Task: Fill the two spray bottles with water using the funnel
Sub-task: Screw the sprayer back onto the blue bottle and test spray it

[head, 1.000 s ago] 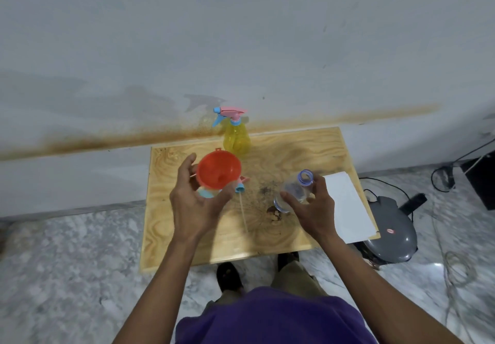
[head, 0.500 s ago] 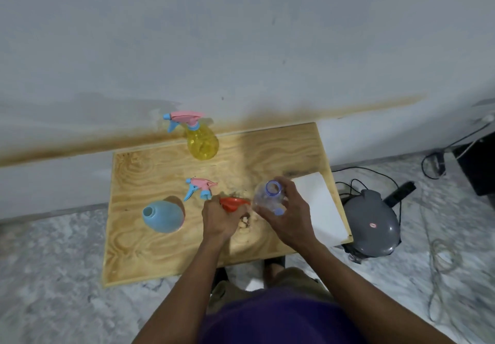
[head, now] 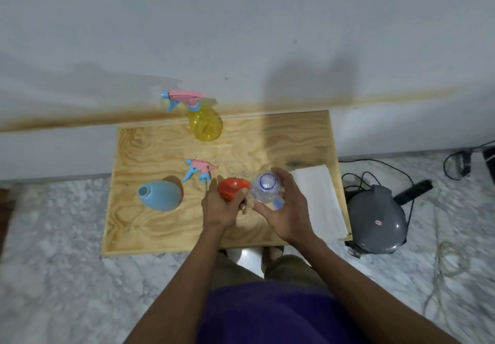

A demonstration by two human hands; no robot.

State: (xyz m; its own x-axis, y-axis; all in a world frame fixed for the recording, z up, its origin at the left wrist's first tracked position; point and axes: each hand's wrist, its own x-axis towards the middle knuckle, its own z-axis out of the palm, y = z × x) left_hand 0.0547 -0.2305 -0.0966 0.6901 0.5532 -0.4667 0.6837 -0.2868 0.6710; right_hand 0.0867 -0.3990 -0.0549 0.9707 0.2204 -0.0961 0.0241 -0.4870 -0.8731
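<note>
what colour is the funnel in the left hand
Orange-red; the funnel, gripped by the left hand, shows best in the head view.

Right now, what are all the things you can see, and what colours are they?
Table: 1, light wood, against the wall.
Yellow spray bottle: 1, yellow with pink and blue trigger head, standing at the table's back edge.
Blue bottle: 1, light blue, no top, left part of the table.
Trigger head: 1, pink and blue, loose on the table behind the blue bottle.
Funnel: 1, red, in the left hand.
Water bottle: 1, clear with blue rim, open, in the right hand.
Paper: 1, white, right side of the table.
Appliance: 1, grey, on the floor at the right.
Left hand: holds the funnel.
Right hand: holds the water bottle.
</note>
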